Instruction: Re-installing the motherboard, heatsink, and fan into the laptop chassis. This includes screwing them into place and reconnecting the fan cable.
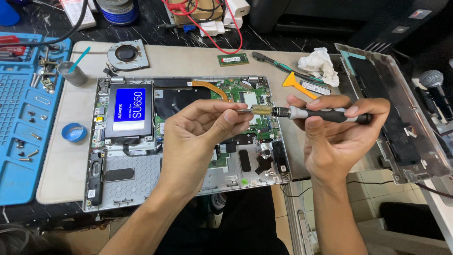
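the right hand (330,137) grips a screwdriver (321,114) above the opened laptop (141,184); the left hand (198,132) pinches what looks like its bit (243,111), which could drop onto the board if that pinch loosens.

Right hand (330,137) grips a screwdriver (311,114) handle; left hand (198,132) pinches its bit end, above the opened laptop (141,179).

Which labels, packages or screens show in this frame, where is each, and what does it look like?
Drive label: on the black drive in the open laptop's left bay; blue over white rectangle.
Memory stick sticker: on the green stick above the laptop; small, white.
Tub label: top edge, round tub; blue and white band.
Slim stick label: beside the white tissue; white strip on black.
No screens.
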